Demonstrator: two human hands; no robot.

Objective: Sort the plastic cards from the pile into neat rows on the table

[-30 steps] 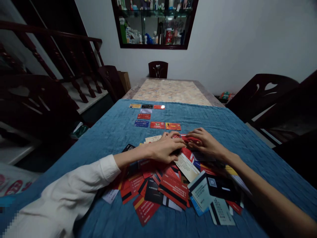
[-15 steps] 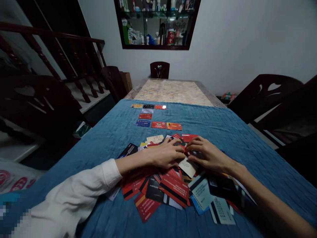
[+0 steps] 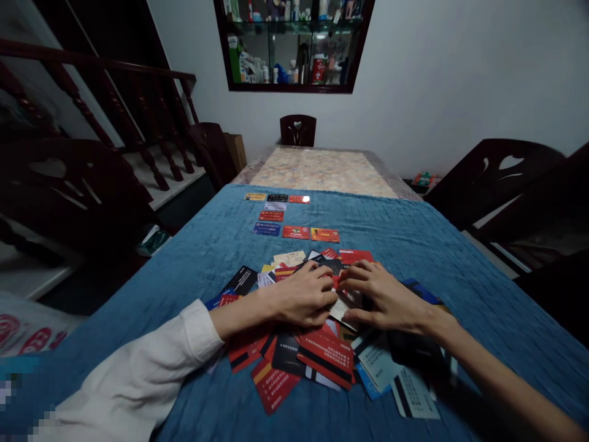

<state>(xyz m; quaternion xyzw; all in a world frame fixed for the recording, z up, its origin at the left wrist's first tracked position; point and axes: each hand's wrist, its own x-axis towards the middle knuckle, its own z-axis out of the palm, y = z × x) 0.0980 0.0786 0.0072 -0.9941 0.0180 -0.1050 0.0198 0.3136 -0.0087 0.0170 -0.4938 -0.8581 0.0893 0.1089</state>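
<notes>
My left hand rests on a loose heap of plastic cards, its fingers bent and slightly spread over the middle. Facing it, my right hand lies on the heap's right side with thumb and fingers apart. Between the hands a cream card lies near the right thumb, partly covered. Below them are a red card with a dark stripe, a black card and pale green cards. A black card sticks out at the left. My palms hide the cards underneath.
Beyond the heap, several cards lie in rows, among them a blue card, a red card and an orange card. A blue cloth covers the near table. Dark wooden chairs stand around it.
Both hands have shifted slightly: the left toward the left and nearer me, the right a little lower with its thumb further down. The cream card between them has moved slightly and is more covered.
</notes>
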